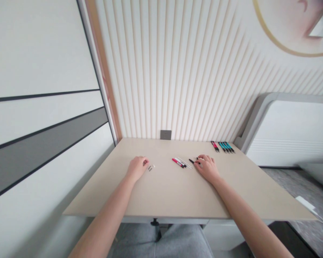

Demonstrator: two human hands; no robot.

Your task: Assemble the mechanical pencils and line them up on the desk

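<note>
My left hand [138, 167] rests on the left part of the table, its fingers curled in and the fingertips partly hidden. Just right of it lie several tiny dark pieces, which look like springs [150, 168], and a small whitish piece [153, 166]. My right hand [207, 167] lies low over the table, thumb and fingers apart, reaching over small black pen parts [191, 161]; some of these are hidden under the fingers. Between the hands lie a pink pen barrel [177, 162], a white pen barrel [181, 162] and thin white refills [185, 162].
At the back right of the beige table [167, 193] lie pink pens [215, 146] and a row of several teal pens [226, 147]. A dark wall socket [165, 134] sits behind the back edge. A white cabinet stands left, a grey-white headboard [290, 125] right.
</note>
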